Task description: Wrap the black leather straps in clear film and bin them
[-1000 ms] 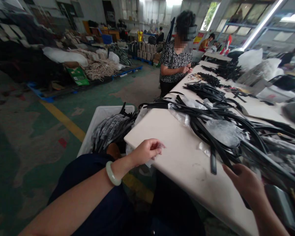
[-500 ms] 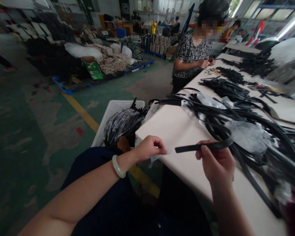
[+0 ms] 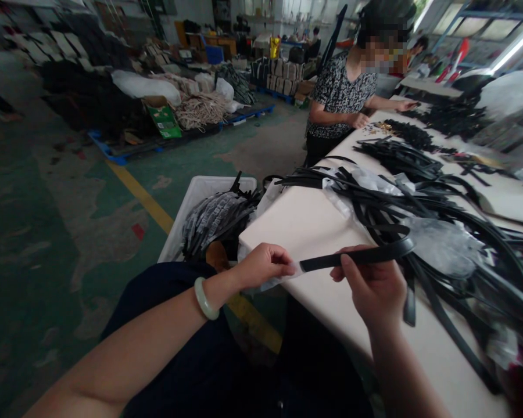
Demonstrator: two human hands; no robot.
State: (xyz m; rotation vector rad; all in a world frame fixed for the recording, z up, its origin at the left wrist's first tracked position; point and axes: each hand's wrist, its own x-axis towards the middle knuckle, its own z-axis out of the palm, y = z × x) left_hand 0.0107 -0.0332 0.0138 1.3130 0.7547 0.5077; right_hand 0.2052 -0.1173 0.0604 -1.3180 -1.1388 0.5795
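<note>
A black strap (image 3: 383,253), flat and belt-like, is pinched in my right hand (image 3: 375,290). It loops back over that hand, and a loose end hangs below at the right. My left hand (image 3: 268,266), with a pale green bangle (image 3: 206,299) at its wrist, is closed on a thin clear plastic sleeve (image 3: 270,284). The strap's front end meets the mouth of the sleeve beside my left fingertips; I cannot tell how far inside it is. Both hands are above the near edge of the white table (image 3: 314,223).
More black straps (image 3: 444,209) and a clump of clear plastic (image 3: 444,241) lie on the table to the right. A white bin (image 3: 178,223) of wrapped straps (image 3: 215,217) stands left of the table. A co-worker (image 3: 342,87) works at its far side.
My right hand has moved left with the strap, bringing its end up to the sleeve at my left fingers. The co-worker's hands have moved apart, one reaching across the table.
</note>
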